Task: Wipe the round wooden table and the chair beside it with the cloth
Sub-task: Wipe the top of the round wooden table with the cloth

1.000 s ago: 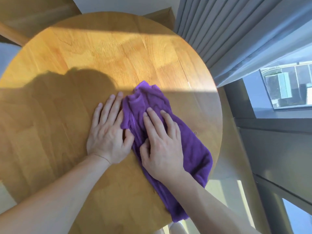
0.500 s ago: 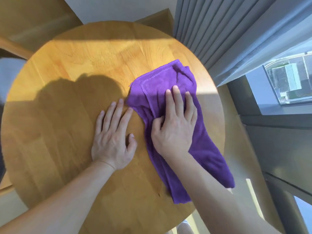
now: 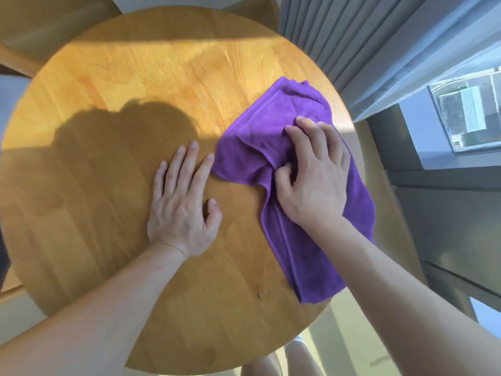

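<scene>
On round table [image 3: 113,85], purple cloth [image 3: 306,256] lengthwise far-to-near under right hand [image 3: 314,183].

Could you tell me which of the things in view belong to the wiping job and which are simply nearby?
Part of the job:
purple cloth, under the right hand
round wooden table, with the left hand flat on it
wooden chair at the far left edge, partly hidden

Just nearby:
grey curtain
window
</scene>
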Demonstrator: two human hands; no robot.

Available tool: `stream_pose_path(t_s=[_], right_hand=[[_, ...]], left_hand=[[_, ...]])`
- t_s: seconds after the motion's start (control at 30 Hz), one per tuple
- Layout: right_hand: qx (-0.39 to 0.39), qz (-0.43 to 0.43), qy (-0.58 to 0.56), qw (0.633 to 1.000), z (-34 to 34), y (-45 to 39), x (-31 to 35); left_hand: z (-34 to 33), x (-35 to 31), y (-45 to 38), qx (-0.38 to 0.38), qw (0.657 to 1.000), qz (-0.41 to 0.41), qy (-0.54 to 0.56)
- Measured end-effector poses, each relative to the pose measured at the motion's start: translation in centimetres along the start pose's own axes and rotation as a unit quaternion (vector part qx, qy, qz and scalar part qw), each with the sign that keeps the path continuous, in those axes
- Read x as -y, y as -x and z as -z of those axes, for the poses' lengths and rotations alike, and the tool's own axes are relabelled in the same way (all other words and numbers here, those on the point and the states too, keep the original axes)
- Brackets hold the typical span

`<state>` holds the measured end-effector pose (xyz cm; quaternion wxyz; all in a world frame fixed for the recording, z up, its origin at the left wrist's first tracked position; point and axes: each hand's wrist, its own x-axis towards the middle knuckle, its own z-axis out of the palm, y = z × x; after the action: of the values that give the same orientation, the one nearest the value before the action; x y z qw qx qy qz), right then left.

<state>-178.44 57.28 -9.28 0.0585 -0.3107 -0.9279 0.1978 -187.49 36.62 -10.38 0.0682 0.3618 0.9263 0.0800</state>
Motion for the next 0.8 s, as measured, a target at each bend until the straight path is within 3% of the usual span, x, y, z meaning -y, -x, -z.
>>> stream_pose_path(t_s=[0.1, 0.17, 0.4, 0.53, 0.63, 0.8], right_hand=[[-0.027, -0.072, -0.005, 0.997, -1.4, -0.5, 3.6], [-0.016, -0.057, -0.011, 0.998, -2.0, 0.3, 5.2], [0.077, 0.143, -0.028, 0.986, -1.3, 6.0, 3.0], [0.112, 0.209, -0.009, 0.971, 0.5, 5.3, -0.5], [0.083, 0.154, 0.013, 0.984, 1.3, 3.3, -1.7], [-0.022, -0.044, 0.015, 0.999, -0.4, 0.0, 2.4]], left_hand=[[0.0, -0.1, 0.0, -0.007, 1.0, -0.003, 0.002], [0.1, 0.1, 0.0, -0.007, 1.0, -0.003, 0.004], [0.2, 0.2, 0.3, -0.018, 1.0, -0.006, -0.001], [-0.2, 0.5, 0.0, -0.028, 0.999, -0.008, 0.016], [-0.2, 0.0, 0.0, -0.03, 0.999, -0.007, 0.021], [0.1, 0.1, 0.0, -0.017, 1.0, -0.01, 0.022]])
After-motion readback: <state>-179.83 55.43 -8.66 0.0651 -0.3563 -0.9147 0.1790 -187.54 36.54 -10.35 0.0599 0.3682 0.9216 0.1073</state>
